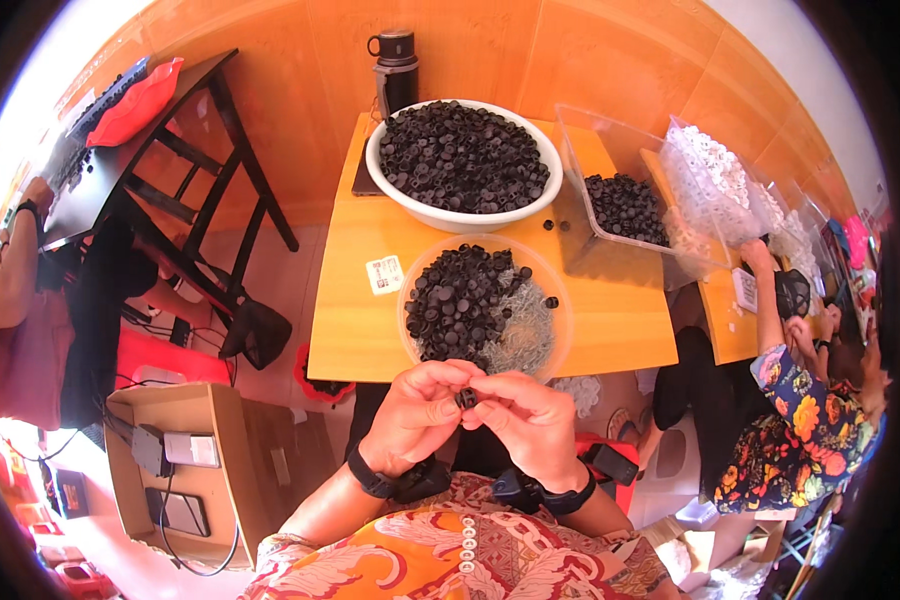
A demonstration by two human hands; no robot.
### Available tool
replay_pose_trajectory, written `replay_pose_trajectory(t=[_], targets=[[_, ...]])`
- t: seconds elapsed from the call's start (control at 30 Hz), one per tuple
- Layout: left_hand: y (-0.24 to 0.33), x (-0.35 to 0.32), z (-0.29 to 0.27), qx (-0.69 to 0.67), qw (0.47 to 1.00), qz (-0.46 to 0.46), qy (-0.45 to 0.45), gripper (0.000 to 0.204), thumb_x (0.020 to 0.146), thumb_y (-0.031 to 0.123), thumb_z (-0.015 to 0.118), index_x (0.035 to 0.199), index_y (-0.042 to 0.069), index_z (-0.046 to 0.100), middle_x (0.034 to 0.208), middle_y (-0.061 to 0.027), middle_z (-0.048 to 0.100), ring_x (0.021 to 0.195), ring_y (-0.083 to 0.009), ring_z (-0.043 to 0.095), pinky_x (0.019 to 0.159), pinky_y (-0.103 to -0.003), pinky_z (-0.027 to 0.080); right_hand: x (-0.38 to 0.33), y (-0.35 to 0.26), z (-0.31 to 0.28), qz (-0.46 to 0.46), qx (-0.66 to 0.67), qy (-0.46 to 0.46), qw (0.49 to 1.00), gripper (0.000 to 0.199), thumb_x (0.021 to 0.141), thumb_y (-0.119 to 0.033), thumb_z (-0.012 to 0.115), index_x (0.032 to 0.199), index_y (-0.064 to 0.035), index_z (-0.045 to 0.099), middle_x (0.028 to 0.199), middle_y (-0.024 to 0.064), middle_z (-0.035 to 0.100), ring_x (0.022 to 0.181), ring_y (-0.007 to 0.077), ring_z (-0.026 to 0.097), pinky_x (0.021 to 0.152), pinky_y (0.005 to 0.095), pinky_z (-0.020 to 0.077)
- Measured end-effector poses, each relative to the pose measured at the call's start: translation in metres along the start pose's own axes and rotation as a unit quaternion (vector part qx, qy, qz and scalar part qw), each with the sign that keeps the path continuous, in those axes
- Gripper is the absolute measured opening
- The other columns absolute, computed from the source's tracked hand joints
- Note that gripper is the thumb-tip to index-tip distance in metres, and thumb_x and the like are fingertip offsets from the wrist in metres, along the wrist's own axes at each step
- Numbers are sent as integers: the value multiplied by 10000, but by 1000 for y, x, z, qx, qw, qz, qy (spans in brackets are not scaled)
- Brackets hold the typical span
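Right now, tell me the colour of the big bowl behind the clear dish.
White: the big bowl holds small black caps, seen best in the head view.

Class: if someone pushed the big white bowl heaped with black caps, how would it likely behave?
The white bowl is heaped with black caps, so it is probably heavy and would slide rather than tip. Its wide, low shape looks stable. Loose caps on top might spill.

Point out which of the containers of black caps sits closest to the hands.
The shallow clear round bowl at the table's near edge, just above both hands. Unlike the white basin and clear rectangular bin behind it, it also holds small metal springs beside its caps.
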State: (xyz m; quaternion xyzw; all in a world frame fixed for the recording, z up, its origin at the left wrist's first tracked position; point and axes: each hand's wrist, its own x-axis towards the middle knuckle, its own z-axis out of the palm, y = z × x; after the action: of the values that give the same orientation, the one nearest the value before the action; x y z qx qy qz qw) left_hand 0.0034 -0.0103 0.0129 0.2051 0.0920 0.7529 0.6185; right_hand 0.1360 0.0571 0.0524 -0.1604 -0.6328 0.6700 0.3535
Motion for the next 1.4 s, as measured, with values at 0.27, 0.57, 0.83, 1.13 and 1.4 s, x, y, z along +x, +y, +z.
replay_pose_trajectory(t=[0.27, 0.57, 0.83, 1.13, 1.4], targets=[[-4, -1, -2, 67, 997, 27, 32, 256, 766, -10, 639, 1015, 5, 582, 1096, -155, 536, 871, -232, 566, 705, -320, 478, 4, 2, -1, 5, -48, 3, 999, 181, 783, 50, 597, 959, 15, 621, 853, 71, 581, 719, 113, 583, 627, 216, 469], [15, -1, -1, 301, 931, 48, 200, 239, 777, 35, 651, 1003, -23, 602, 1000, -120, 618, 864, -174, 579, 782, -311, 464, 120, -71, -163, -57, -406, 278, 869, 520, 797, -146, 630, 1224, 74, 434, 908, 200, 621, 813, 191, 610, 699, 284, 488], [12, 26, 0, 767, 617, 158, 83, 169, 653, -8, 677, 816, 6, 636, 857, -106, 604, 802, -271, 542, 703, -339, 441, 67, 4, -121, -99, -575, -51, 810, 134, 698, -61, 620, 823, -12, 628, 789, 140, 603, 762, 301, 562, 709, 376, 454], [-6, 48, -7, 845, 512, 150, 32, 185, 597, 16, 677, 772, 44, 626, 755, -66, 541, 744, -270, 477, 681, -369, 385, 72, 34, -87, -122, -597, -135, 782, 77, 602, -10, 558, 647, -73, 553, 604, 79, 509, 697, 253, 518, 672, 338, 387], [-3, 64, -10, 878, 458, 137, 25, 194, 625, -29, 627, 807, 35, 634, 789, -81, 547, 760, -277, 490, 677, -366, 393, 74, 57, -73, -86, -557, -126, 816, 122, 631, 9, 548, 742, -41, 558, 729, 121, 512, 765, 296, 511, 705, 377, 425]])
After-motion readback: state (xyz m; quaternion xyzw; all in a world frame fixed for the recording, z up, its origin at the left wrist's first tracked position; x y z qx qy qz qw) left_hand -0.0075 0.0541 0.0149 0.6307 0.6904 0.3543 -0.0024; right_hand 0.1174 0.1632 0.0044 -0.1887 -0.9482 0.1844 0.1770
